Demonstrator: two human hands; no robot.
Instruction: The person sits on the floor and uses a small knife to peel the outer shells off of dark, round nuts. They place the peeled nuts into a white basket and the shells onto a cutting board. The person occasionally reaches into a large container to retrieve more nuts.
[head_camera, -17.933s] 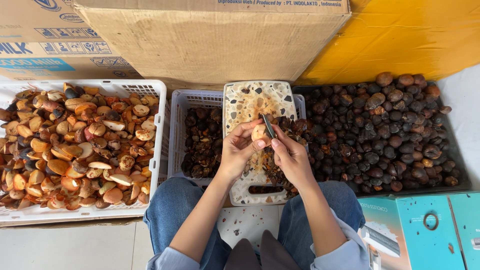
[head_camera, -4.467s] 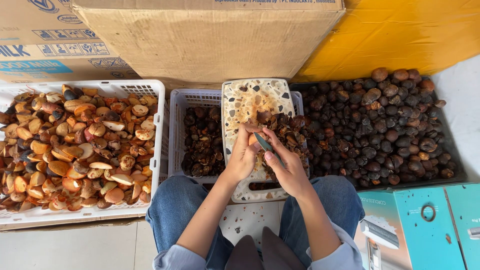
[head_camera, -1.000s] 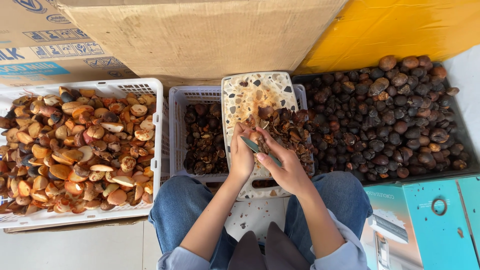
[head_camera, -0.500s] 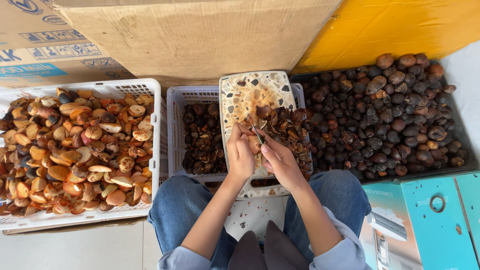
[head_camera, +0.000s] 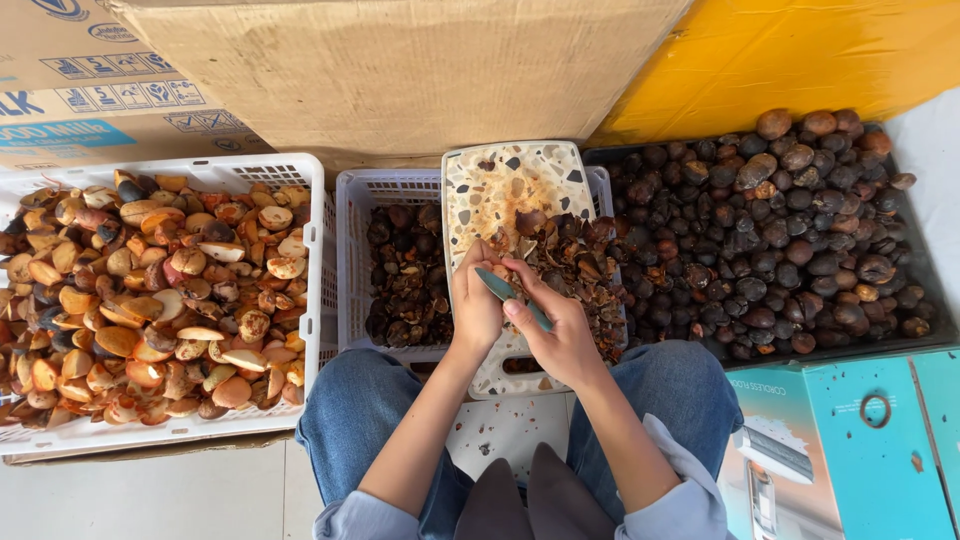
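Observation:
My left hand is closed around a small brown nut, mostly hidden by the fingers, over a speckled cutting board. My right hand grips a small knife with a teal blade, its blade pressed against the nut in the left hand. A heap of dark shell scraps lies on the board's right side. The board rests across a white crate holding dark shells.
A large white crate on the left holds peeled orange-brown nut halves. A dark tray on the right is piled with whole dark nuts. Cardboard boxes stand behind; a teal box sits at lower right. My knees are under the board.
Both hands stay together over the board, working the knife on the nut. They have shifted slightly toward me and the knife blade now points left across the left hand.

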